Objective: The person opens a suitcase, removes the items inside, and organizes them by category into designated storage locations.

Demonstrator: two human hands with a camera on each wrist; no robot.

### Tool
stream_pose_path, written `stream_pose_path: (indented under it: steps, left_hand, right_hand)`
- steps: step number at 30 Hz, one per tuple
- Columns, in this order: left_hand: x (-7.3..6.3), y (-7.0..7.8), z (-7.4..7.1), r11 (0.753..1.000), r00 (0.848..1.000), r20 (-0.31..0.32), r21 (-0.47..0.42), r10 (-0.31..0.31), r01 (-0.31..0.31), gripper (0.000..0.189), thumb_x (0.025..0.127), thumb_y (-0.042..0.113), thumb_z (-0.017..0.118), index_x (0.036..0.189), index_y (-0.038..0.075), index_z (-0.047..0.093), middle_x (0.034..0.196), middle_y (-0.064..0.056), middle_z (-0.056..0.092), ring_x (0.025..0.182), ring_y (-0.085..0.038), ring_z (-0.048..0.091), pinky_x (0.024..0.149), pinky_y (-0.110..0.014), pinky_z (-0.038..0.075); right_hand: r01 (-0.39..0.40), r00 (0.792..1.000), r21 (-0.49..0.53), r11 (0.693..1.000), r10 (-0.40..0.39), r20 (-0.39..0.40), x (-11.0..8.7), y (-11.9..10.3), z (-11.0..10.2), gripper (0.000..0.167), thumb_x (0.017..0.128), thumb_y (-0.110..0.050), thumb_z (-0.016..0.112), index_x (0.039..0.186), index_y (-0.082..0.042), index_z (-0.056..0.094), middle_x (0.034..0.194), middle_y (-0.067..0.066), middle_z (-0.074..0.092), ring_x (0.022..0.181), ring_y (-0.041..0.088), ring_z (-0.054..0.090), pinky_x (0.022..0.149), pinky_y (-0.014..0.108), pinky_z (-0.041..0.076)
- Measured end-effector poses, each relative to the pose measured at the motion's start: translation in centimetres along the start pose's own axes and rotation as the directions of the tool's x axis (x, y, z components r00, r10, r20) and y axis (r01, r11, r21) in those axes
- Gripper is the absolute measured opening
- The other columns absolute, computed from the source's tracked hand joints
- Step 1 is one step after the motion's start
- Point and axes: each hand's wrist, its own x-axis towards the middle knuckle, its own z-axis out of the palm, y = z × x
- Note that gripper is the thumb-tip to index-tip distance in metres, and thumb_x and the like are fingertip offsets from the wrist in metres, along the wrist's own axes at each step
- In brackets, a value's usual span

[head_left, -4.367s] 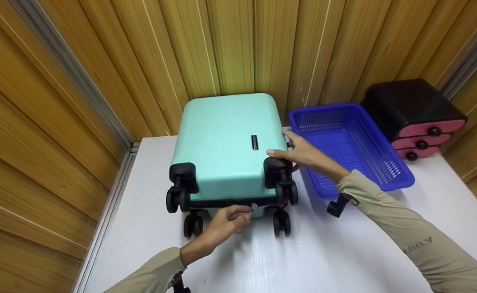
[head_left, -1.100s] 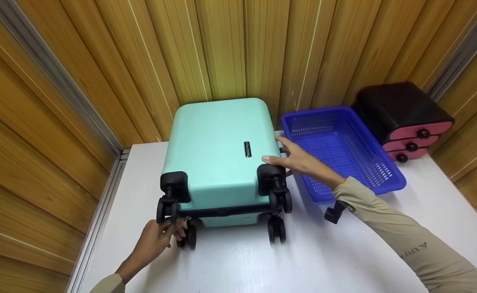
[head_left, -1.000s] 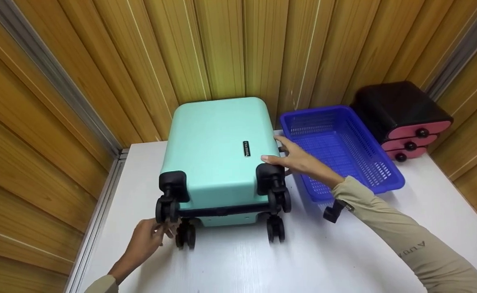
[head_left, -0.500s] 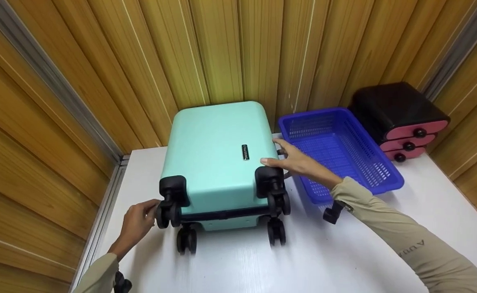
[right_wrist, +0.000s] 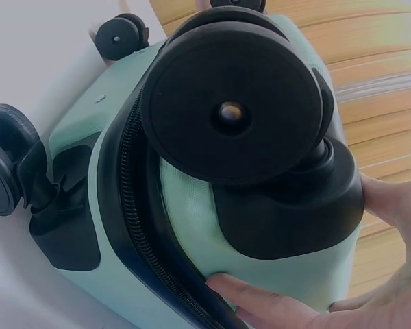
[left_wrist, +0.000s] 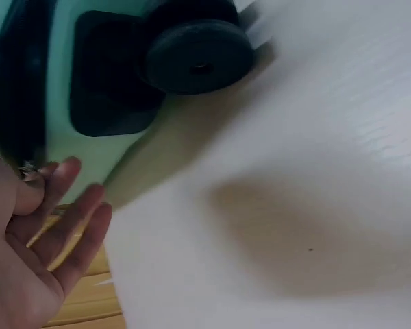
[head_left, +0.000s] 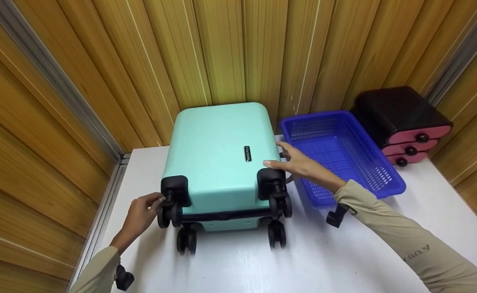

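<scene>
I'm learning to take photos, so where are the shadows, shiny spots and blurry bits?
Head view: pale shine on the table below the suitcase; left wrist view: soft dark shadow on the table, upper right blurry; right wrist view: tiny glint on the nearest wheel.

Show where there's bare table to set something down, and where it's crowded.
The widest bare patch of table lies in front of the suitcase, left of the right sleeve. A narrow strip lies between suitcase and left wall, beyond the left hand. The basket also shows bare floor. The right side is crowded with right hand, basket and drawers.
</scene>
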Motion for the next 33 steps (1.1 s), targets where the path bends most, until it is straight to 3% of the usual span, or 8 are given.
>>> stream_pose_path:
  steps: [6, 10, 14, 18, 22, 26, 30, 33]
  left_hand:
    - [-0.2, 6.0, -2.4, 0.995, 0.976, -0.212, -0.067, 0.053, -0.069, 0.025, 0.109, 0.008, 0.055, 0.126, 0.004, 0.073, 0.126, -0.014, 0.074, 0.119, -0.029, 0.068, 0.101, -0.036, 0.052]
    - [-0.7, 10.8, -2.3, 0.942, 0.897, -0.299, 0.022, 0.326, -0.335, 0.021, 0.104, 0.002, 0.061, 0.122, 0.003, 0.074, 0.127, -0.011, 0.073, 0.121, -0.028, 0.066, 0.103, -0.027, 0.049]
    - [-0.3, 13.8, 0.2, 0.79, 0.772, -0.175, 0.198, 0.611, -0.58, 0.023, 0.098, 0.002, 0.072, 0.12, 0.006, 0.074, 0.131, -0.012, 0.069, 0.123, -0.03, 0.064, 0.105, -0.047, 0.05]
    - [0.2, 15.9, 3.6, 0.641, 0.692, 0.074, 0.319, 0.718, -0.698, 0.036, 0.096, 0.017, 0.078, 0.131, 0.015, 0.068, 0.143, -0.016, 0.061, 0.136, -0.034, 0.056, 0.108, -0.057, 0.047]
    - [0.2, 17.2, 6.6, 0.54, 0.663, 0.285, 0.404, 0.693, -0.738, 0.063, 0.093, 0.036, 0.082, 0.149, 0.027, 0.056, 0.156, -0.017, 0.049, 0.148, -0.037, 0.044, 0.118, -0.056, 0.04]
    - [-0.1, 17.7, 9.1, 0.408, 0.645, 0.384, 0.537, 0.661, -0.738, 0.085, 0.085, 0.051, 0.086, 0.158, 0.034, 0.045, 0.161, -0.016, 0.042, 0.151, -0.036, 0.039, 0.122, -0.053, 0.035]
    - [-0.2, 18.4, 11.7, 0.235, 0.599, 0.42, 0.65, 0.682, -0.723, 0.087, 0.088, 0.041, 0.086, 0.161, 0.038, 0.039, 0.162, -0.015, 0.041, 0.152, -0.037, 0.039, 0.121, -0.054, 0.038]
    - [0.0, 19.2, 13.5, 0.175, 0.568, 0.41, 0.68, 0.714, -0.712, 0.086, 0.091, 0.032, 0.083, 0.162, 0.04, 0.036, 0.161, -0.013, 0.044, 0.15, -0.037, 0.042, 0.12, -0.054, 0.039]
  right_hand:
    - [-0.001, 1.0, 0.009, 1.0, 0.001, -0.005, -0.3, 0.3, -0.4, 0.103, 0.096, -0.038, 0.072, 0.168, -0.009, 0.004, 0.166, 0.036, 0.02, 0.147, 0.054, 0.035, 0.091, 0.063, 0.058]
    - [-0.002, 1.0, -0.001, 1.0, 0.002, -0.023, -0.6, 0.3, -0.5, 0.103, 0.097, -0.039, 0.072, 0.168, -0.009, 0.004, 0.165, 0.036, 0.022, 0.148, 0.053, 0.035, 0.092, 0.063, 0.058]
    - [-0.014, 1.0, -0.003, 1.0, 0.014, -0.028, -0.9, 0.4, -0.8, 0.105, 0.097, -0.04, 0.073, 0.168, -0.007, 0.003, 0.163, 0.039, 0.024, 0.144, 0.054, 0.041, 0.094, 0.06, 0.058]
    - [-0.049, 0.999, 0.011, 0.999, 0.049, 0.013, -1.4, 0.9, -1.9, 0.106, 0.098, -0.043, 0.071, 0.169, -0.011, -0.001, 0.161, 0.04, 0.024, 0.14, 0.054, 0.046, 0.098, 0.058, 0.057]
    - [-0.059, 0.994, 0.059, 0.997, 0.053, 0.1, -2.0, 2.1, -3.0, 0.091, 0.108, -0.042, 0.056, 0.169, -0.011, -0.004, 0.166, 0.038, 0.018, 0.145, 0.056, 0.039, 0.101, 0.059, 0.055]
    - [-0.021, 0.993, 0.041, 0.999, 0.016, 0.117, -2.1, 4.0, -2.6, 0.063, 0.115, -0.022, 0.037, 0.165, 0.005, 0.01, 0.165, 0.038, 0.021, 0.146, 0.057, 0.037, 0.1, 0.059, 0.055]
    - [0.095, 0.995, -0.263, 0.96, -0.094, 0.017, -1.8, 5.3, -1.1, 0.049, 0.106, 0.002, 0.044, 0.152, 0.017, 0.035, 0.15, 0.043, 0.042, 0.129, 0.054, 0.055, 0.088, 0.052, 0.062]
    - [0.11, 0.99, -0.422, 0.9, -0.137, -0.036, -1.7, 5.6, -0.2, 0.053, 0.097, 0.01, 0.055, 0.148, 0.018, 0.041, 0.137, 0.045, 0.053, 0.108, 0.05, 0.068, 0.074, 0.046, 0.064]
